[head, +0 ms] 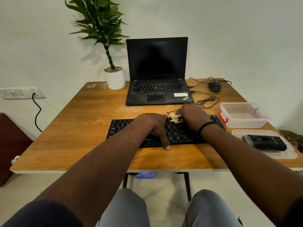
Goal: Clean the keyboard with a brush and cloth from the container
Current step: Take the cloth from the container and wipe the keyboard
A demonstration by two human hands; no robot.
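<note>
A keyboard (165, 131) lies on a table (68, 136). The left hand (153, 126) rests flat on it, fingers relaxed. The right hand (191, 117) grasps a bunched cloth (175, 118), pressing it onto the keys.

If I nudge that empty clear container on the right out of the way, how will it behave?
The clear container looks like thin plastic with nothing visible inside, so it is probably light and should slide easily on the smooth wooden table. Low and wide, it seems unlikely to tip.
</note>
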